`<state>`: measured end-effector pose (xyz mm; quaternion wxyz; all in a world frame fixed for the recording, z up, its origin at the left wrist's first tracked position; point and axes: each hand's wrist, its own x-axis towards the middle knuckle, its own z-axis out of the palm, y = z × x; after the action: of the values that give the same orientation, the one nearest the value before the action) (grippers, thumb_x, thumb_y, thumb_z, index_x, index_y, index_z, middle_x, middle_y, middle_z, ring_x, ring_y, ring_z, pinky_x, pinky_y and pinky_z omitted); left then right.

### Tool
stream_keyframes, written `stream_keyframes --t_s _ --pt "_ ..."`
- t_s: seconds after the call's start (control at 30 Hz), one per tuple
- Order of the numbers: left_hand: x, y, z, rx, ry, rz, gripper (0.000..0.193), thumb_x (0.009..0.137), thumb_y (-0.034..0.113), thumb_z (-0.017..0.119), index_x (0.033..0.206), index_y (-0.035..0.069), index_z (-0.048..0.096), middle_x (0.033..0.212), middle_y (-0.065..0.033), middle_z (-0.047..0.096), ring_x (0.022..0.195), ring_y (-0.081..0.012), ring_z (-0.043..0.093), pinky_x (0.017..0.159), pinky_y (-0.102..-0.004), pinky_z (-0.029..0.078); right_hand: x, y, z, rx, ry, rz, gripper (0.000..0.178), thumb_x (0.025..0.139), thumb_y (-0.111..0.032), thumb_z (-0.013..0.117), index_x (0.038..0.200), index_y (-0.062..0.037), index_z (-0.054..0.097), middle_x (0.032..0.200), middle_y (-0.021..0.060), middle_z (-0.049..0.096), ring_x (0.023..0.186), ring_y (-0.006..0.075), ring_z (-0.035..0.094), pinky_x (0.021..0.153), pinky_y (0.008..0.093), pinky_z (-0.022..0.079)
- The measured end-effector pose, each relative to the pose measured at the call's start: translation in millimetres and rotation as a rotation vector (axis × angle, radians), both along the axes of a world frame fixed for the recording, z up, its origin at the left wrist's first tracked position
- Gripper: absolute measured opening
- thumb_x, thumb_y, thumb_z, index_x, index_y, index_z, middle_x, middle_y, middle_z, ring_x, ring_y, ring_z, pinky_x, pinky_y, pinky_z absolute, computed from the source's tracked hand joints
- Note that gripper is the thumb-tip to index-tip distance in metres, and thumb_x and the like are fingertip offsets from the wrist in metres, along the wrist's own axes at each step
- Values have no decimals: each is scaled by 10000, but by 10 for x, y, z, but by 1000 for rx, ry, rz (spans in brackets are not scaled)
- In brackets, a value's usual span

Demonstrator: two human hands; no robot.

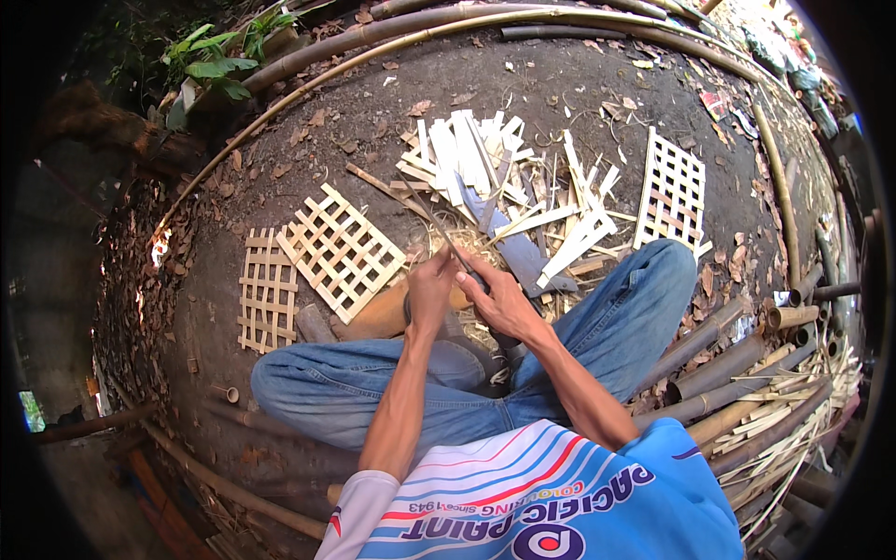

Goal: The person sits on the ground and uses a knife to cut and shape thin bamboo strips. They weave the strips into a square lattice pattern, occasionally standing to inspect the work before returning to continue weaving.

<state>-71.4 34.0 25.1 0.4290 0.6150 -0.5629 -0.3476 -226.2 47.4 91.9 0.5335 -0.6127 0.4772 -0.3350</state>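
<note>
My right hand [504, 303] is closed around the dark handle of a long thin knife [442, 227], whose blade slants up and to the left, away from me. Close beside it, my left hand [430, 287] has its fingers pinched together near the blade. What they hold is hidden. Both hands are over pale shavings between my bent knees. Beyond them lies a pile of pale bamboo strips [464, 154], with a blue-grey flat piece [523, 254] partly under it.
Woven bamboo lattices lie left, one [347, 250] overlapping another [268, 291]; a third lattice [670, 193] lies right. A bamboo log [378, 315] rests by my left knee. Cut bamboo poles [714, 373] and loose strips [784, 411] are stacked right. Long poles [373, 37] border the dirt ground.
</note>
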Motion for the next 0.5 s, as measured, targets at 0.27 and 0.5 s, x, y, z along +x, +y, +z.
stream_keyframes --t_s 0.27,0.5 --pt "2 -42 12 49 -64 -15 280 949 116 629 1197 -5 675 912 -221 709 807 -207 696 690 -354 523 -4 -25 -94 -52 27 -20 516 1009 -253 541 1484 -79 439 865 267 645 695 295 620 738 411 488" --pt "322 9 -157 213 -86 165 400 988 303 572 981 -72 711 781 -184 730 753 -261 732 705 -374 538 91 -36 -367 -89 22 2 506 1022 -260 525 1494 -105 430 1091 287 651 946 388 636 893 438 468"
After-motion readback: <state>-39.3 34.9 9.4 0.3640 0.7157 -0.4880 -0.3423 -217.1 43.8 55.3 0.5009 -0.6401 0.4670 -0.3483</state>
